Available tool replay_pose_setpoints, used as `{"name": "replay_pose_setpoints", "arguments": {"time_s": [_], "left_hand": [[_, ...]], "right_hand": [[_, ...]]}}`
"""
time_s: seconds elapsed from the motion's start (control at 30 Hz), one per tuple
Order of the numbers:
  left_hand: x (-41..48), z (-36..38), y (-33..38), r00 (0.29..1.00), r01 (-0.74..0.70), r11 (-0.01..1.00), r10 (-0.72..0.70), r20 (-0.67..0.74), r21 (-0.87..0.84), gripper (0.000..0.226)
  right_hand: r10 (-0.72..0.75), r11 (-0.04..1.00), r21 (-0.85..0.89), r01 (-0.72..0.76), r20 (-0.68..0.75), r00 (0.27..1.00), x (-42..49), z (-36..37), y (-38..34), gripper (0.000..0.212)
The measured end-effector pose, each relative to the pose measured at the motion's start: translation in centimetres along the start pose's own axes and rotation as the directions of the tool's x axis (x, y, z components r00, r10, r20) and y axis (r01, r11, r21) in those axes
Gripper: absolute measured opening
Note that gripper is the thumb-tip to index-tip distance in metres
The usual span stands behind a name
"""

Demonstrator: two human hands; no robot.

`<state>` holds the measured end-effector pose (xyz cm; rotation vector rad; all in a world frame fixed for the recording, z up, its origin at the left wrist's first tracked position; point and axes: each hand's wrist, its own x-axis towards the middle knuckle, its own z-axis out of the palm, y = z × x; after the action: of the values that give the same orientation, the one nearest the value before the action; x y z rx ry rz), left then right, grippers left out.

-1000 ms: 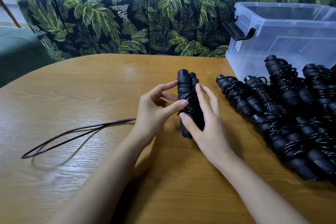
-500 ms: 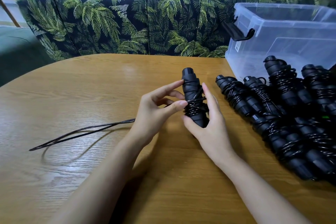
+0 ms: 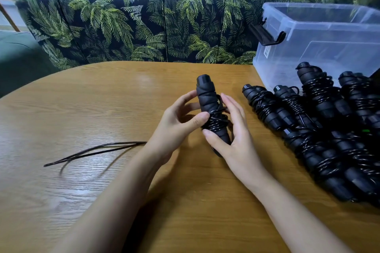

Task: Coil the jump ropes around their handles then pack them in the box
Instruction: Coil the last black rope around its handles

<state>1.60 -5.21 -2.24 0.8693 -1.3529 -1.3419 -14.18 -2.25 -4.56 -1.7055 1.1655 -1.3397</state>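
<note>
A pair of black jump rope handles [image 3: 207, 98] stands nearly upright over the middle of the wooden table [image 3: 102, 98], with black rope coiled round its lower half. My right hand [image 3: 236, 129] grips the handles from the right, thumb across the lower end. My left hand [image 3: 176, 123] holds them from the left, thumb pressed on the coils. The loose rope loop [image 3: 92, 151] trails left across the table from under my left hand. A clear plastic box [image 3: 320, 43] sits at the far right, with nothing visible inside.
A pile of several coiled black jump ropes [image 3: 329, 129] lies on the table's right side in front of the box. A palm-print sofa [image 3: 144, 26] runs behind the table. The box has a black latch [image 3: 267, 37] on its left end.
The handles have turned in my hands as the rope wound on. The loose loop on the table has been drawn shorter, its end sliding right toward my left hand.
</note>
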Motion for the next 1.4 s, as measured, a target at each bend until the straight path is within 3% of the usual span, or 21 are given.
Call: {"name": "replay_pose_setpoints", "arguments": {"time_s": [0.13,0.33,0.5,0.63,0.77,0.93,1.07,1.23,1.4], "left_hand": [[0.1,0.1,-0.8,0.996,-0.034,0.997,0.039,-0.078,0.069,0.065],[0.2,-0.5,-0.4,0.997,-0.019,0.997,0.024,-0.067,0.074,0.061],[0.2,-0.3,-0.6,0.991,-0.025,0.993,0.040,-0.130,0.113,0.065],[0.3,-0.9,-0.6,0.994,-0.041,0.992,0.053,-0.099,0.118,0.067],[0.2,-0.4,-0.7,0.989,-0.052,0.987,0.072,-0.129,0.151,0.065],[0.3,-0.9,-0.4,0.993,-0.053,0.989,0.067,-0.096,0.139,0.057],[0.2,-0.4,-0.8,0.980,-0.069,0.981,0.101,-0.173,0.184,0.060],[0.4,-0.7,-0.6,0.989,-0.077,0.985,0.095,-0.112,0.155,0.054],[0.3,-0.4,-0.9,0.976,-0.092,0.971,0.131,-0.172,0.220,0.058]], "right_hand": [[-0.083,0.985,-0.159,0.070,-0.075,0.994,0.3,0.3,0.2,0.081],[-0.020,0.999,-0.049,0.016,-0.082,0.996,0.5,0.0,0.2,0.067],[-0.064,0.984,-0.172,0.043,-0.114,0.991,0.4,0.3,0.1,0.073],[-0.031,0.997,-0.069,0.025,-0.090,0.995,0.6,-0.1,0.0,0.072],[-0.044,0.990,-0.135,0.029,-0.113,0.993,0.3,0.4,0.1,0.078],[0.048,0.999,0.019,-0.046,-0.089,0.995,0.4,0.0,0.3,0.080],[-0.019,0.990,-0.140,0.004,-0.107,0.994,0.4,0.4,0.1,0.084],[0.006,0.997,-0.070,-0.014,-0.111,0.994,0.7,0.0,0.3,0.084],[-0.001,0.981,-0.191,-0.022,-0.117,0.993,0.6,0.5,0.2,0.096]]}}
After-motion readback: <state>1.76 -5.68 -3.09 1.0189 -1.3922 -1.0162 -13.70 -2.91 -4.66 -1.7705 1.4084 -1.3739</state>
